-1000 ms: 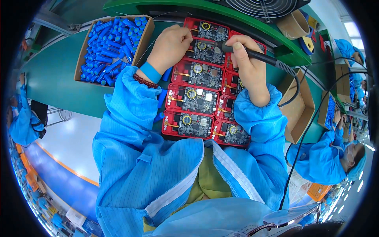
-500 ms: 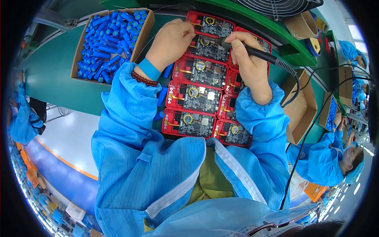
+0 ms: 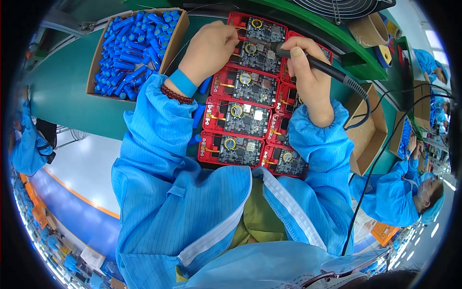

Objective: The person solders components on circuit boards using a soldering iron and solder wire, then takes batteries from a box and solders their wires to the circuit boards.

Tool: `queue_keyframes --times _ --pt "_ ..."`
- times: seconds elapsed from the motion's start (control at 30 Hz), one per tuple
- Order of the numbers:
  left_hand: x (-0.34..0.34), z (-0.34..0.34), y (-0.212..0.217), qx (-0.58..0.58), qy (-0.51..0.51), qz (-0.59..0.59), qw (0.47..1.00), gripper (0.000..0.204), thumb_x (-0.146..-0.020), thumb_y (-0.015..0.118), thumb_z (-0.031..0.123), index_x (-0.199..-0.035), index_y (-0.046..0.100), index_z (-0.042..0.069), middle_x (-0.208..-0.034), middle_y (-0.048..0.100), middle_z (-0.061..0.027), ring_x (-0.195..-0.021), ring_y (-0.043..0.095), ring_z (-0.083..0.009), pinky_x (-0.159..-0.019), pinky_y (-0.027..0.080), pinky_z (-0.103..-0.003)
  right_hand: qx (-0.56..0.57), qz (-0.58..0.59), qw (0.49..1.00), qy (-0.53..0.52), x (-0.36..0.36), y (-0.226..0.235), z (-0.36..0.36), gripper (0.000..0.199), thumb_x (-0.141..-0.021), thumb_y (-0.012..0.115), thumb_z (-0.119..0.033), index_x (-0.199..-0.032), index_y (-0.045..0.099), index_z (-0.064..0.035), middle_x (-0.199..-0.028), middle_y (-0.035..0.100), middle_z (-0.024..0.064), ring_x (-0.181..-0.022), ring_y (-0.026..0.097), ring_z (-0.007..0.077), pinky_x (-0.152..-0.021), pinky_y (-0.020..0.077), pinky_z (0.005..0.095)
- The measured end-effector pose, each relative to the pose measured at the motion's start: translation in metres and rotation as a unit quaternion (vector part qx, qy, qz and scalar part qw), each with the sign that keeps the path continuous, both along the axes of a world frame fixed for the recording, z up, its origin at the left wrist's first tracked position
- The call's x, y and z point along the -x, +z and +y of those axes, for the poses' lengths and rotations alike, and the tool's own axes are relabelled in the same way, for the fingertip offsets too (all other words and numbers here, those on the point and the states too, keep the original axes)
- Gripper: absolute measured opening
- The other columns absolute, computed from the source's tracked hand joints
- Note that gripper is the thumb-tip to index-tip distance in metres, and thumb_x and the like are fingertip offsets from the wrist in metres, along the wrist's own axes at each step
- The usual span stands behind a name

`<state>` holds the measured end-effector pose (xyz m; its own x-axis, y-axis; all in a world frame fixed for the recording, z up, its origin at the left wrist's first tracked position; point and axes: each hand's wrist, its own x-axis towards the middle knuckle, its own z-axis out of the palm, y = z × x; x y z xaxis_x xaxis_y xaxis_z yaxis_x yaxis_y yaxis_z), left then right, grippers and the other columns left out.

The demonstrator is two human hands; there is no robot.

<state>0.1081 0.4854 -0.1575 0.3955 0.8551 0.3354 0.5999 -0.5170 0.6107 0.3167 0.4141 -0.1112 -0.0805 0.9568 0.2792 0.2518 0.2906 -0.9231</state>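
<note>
My right hand (image 3: 310, 72) grips a soldering iron (image 3: 327, 70) by its black handle, its tip end pointing left over a circuit board (image 3: 259, 57) in the second red case from the top. My left hand (image 3: 210, 52) is closed in a pinch at that case's left end; its fingers hide what they hold. A thin wire (image 3: 182, 49) runs beside this hand. Red cases (image 3: 208, 126) stand in two columns under my hands, with dark circuit boards and yellow-ringed round parts in them. My right hand covers part of the right column.
A cardboard box (image 3: 174, 45) full of blue cylindrical cells (image 3: 127, 53) stands left on the green table (image 3: 67, 98). More blue cells (image 3: 198, 115) lie beside the cases. At right are another cardboard box (image 3: 373, 130), the iron's cable (image 3: 368, 108) and a co-worker (image 3: 390, 195). A green shelf edge (image 3: 332, 41) and fan guard (image 3: 337, 9) border the back.
My right hand and the soldering iron have shifted slightly right. My left hand stays almost in place, still pinched. The red cases have barely moved.
</note>
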Motion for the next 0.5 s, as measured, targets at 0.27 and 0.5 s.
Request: queue_keyframes --times 0.27,0.5 --pt "0.0004 0.0023 0.0030 -0.023 -0.018 0.030 0.999 0.009 -0.082 0.059 0.009 -0.082 0.060 0.000 -0.078 0.054 -0.0139 -0.072 0.055 -0.0305 -0.064 0.043 -0.039 -0.005 -0.008 1.000 0.001 -0.0005 -0.0025 0.0023 0.019 -0.094 0.055 -0.021 -0.097 0.061 -0.0031 -0.078 0.057 0.0023 -0.068 0.048 0.0081 -0.062 0.0413 0.0238" --pt "0.0002 0.0041 0.0057 -0.013 -0.023 0.054 0.998 0.009 -0.082 0.058 0.010 -0.082 0.060 0.001 -0.079 0.055 -0.0142 -0.075 0.056 -0.0320 -0.066 0.044 -0.040 0.000 -0.020 1.000 0.001 0.0005 -0.0030 0.0023 0.020 -0.094 0.056 -0.022 -0.097 0.061 -0.0028 -0.082 0.060 0.0034 -0.074 0.052 0.0094 -0.067 0.0438 0.0248"
